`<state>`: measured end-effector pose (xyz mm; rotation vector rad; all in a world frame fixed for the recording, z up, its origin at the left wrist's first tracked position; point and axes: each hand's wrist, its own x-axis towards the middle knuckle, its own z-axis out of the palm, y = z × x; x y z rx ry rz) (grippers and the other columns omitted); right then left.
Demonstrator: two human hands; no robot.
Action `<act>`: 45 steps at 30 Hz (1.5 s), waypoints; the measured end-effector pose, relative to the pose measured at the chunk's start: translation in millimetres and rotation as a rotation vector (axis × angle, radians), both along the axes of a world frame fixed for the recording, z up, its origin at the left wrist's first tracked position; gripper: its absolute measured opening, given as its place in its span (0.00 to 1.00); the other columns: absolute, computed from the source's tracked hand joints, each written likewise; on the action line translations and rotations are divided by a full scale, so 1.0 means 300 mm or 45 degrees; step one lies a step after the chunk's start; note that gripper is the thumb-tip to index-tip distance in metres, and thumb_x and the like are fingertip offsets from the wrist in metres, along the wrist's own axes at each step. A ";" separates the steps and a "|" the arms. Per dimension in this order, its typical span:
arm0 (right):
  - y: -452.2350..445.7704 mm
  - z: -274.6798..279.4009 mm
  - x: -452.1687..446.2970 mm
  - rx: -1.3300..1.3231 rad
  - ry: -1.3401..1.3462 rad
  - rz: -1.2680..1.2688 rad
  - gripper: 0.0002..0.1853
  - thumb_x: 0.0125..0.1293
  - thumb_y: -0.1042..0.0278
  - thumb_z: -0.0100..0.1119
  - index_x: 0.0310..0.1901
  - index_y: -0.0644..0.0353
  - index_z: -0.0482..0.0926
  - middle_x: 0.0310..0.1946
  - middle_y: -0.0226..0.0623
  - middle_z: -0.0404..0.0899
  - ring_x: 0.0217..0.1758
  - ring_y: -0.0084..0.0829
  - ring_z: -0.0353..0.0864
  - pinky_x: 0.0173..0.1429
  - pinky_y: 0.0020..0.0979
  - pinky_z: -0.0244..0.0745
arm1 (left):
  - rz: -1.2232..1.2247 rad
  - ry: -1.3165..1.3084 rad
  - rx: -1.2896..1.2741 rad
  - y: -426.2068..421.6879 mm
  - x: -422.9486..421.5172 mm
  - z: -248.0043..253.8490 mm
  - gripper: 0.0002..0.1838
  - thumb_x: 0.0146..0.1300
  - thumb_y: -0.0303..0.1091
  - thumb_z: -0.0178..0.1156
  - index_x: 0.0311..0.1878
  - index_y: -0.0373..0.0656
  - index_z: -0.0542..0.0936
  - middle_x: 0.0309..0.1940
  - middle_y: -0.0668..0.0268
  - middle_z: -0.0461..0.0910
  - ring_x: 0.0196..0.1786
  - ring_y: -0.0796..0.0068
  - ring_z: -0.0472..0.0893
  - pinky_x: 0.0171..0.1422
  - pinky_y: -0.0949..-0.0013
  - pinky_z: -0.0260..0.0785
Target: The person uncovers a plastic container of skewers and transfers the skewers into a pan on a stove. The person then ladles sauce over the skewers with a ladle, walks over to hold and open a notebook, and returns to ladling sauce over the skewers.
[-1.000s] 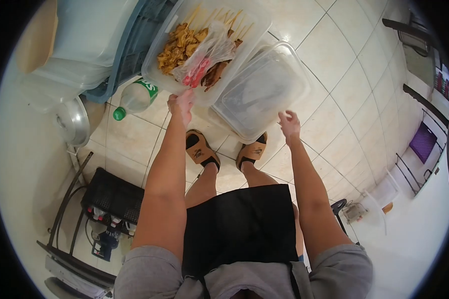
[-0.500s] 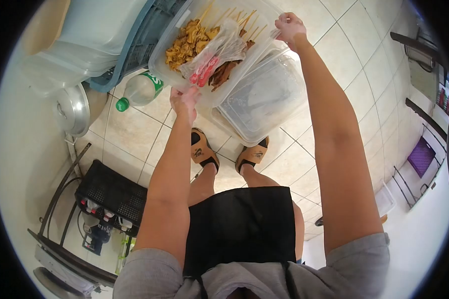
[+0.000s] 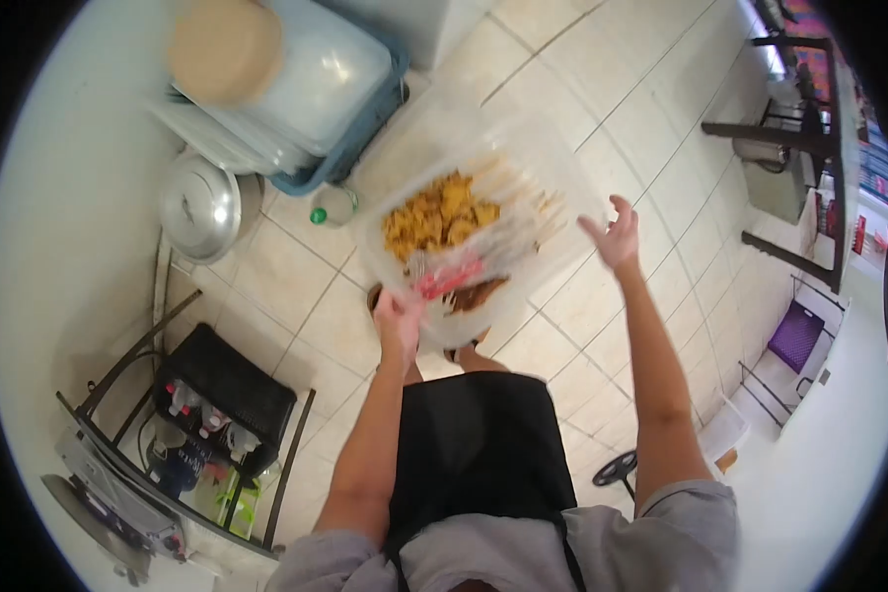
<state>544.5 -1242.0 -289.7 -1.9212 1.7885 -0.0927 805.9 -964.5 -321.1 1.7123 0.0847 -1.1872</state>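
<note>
A clear plastic container (image 3: 380, 261) hangs in front of me, blurred by motion. Inside it lie yellow-brown skewered pieces (image 3: 439, 217), darker pieces (image 3: 479, 294) and a thin plastic bag with something red (image 3: 449, 278). My left hand (image 3: 400, 321) is closed on the container's near left edge. My right hand (image 3: 617, 235) stands just off the container's right side, fingers spread and nothing in them.
At the upper left are a blue crate (image 3: 355, 148) with plastic tubs, a lidded metal pot (image 3: 200, 209) and a green-capped bottle (image 3: 337, 206). A black basket (image 3: 227, 380) sits lower left. Dark metal racks (image 3: 794, 138) stand at the right.
The food container has come up and nearer my body, over my feet. My right hand has let go of its far right corner. The view has shifted, and the second clear container is no longer distinct.
</note>
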 end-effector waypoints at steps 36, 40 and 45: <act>-0.010 1.296 0.899 0.117 0.048 1.739 0.16 0.63 0.60 0.58 0.53 0.37 0.73 0.38 0.31 0.76 0.51 0.34 0.76 0.54 0.49 0.56 | 0.008 -0.408 -0.096 -0.058 0.615 1.185 0.06 0.48 0.21 0.59 0.29 0.40 0.72 0.22 0.70 0.73 0.23 0.80 0.72 0.25 0.71 0.65; -0.080 1.185 1.082 0.462 -0.189 1.682 0.12 0.65 0.62 0.56 0.50 0.50 0.75 0.44 0.37 0.76 0.50 0.41 0.75 0.54 0.42 0.68 | 0.029 -0.183 -0.150 -0.068 0.792 1.112 0.15 0.51 0.21 0.56 0.44 0.40 0.76 0.32 0.67 0.78 0.30 0.77 0.77 0.30 0.72 0.71; -0.227 1.262 1.229 0.427 -0.406 1.741 0.10 0.69 0.64 0.51 0.47 0.56 0.77 0.47 0.43 0.76 0.52 0.42 0.75 0.56 0.36 0.71 | 0.157 -0.094 -0.302 -0.123 0.943 1.160 0.14 0.50 0.19 0.56 0.42 0.40 0.76 0.30 0.68 0.77 0.30 0.78 0.76 0.31 0.72 0.69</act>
